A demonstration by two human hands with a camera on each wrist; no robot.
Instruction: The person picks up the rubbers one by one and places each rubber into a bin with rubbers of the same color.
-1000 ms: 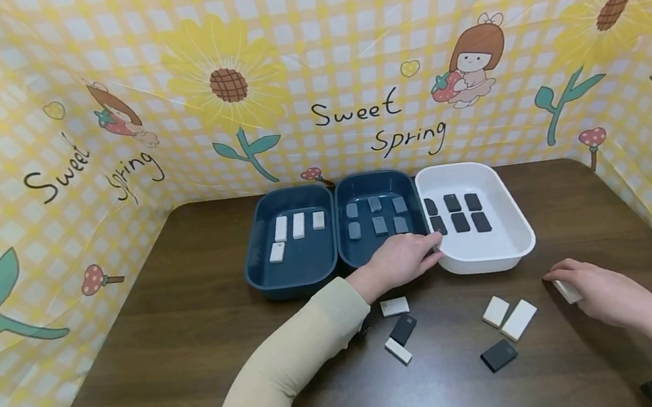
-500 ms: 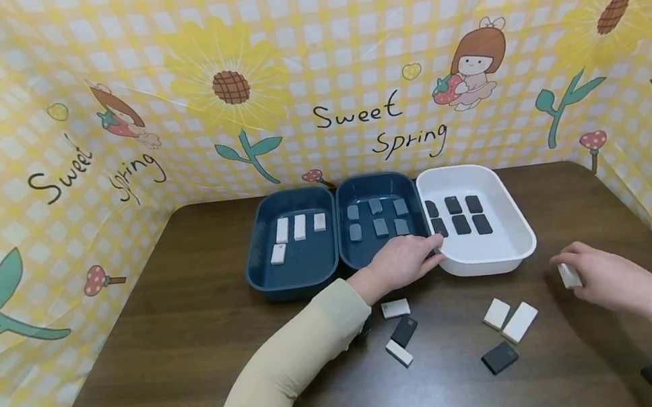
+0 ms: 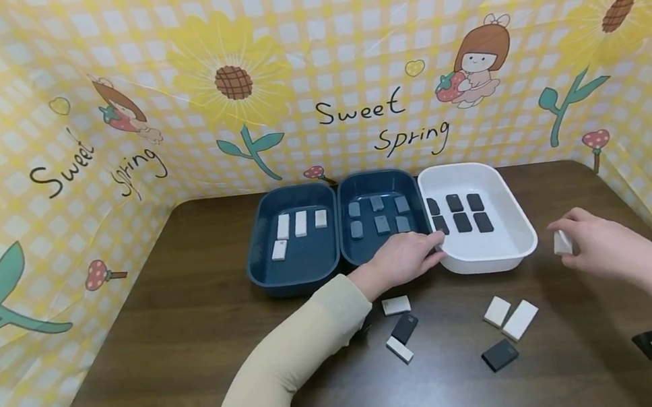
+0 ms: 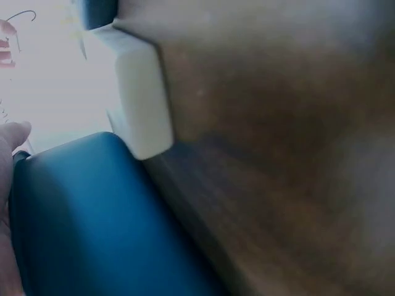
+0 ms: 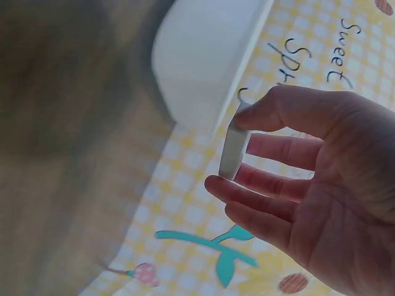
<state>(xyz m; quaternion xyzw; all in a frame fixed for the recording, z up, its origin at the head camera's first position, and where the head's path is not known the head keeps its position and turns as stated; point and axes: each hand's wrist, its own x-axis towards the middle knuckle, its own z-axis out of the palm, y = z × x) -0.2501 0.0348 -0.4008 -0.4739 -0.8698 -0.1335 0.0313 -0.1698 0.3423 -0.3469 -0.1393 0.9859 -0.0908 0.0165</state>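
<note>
In the head view my right hand [image 3: 602,244] holds a small white rectangular block [image 3: 562,242] above the table, right of the white bin [image 3: 511,245]. The right wrist view shows this block [image 5: 233,151] pinched between thumb and fingers. My left hand [image 3: 403,258] reaches over the middle dark blue bin [image 3: 352,252] and grips the white bin's near left corner, thumb and forefinger at its rim. Black blocks [image 3: 462,222] lie in two rows in the white bin. Grey-blue blocks [image 3: 381,225] lie in the middle bin, and white blocks [image 3: 301,223] in the left dark blue bin [image 3: 261,276].
On the table before the bins lie a white block [image 3: 396,305], a black block [image 3: 404,328] and a narrow white block [image 3: 399,350]. Further right are two white blocks, one longer [image 3: 520,320], and another black block [image 3: 500,355]. A patterned cloth [image 3: 343,45] stands behind.
My right hand has lifted the white block off the table and carried it farther back, level with the white bin's near part. The left hand stays at the bin's corner.
</note>
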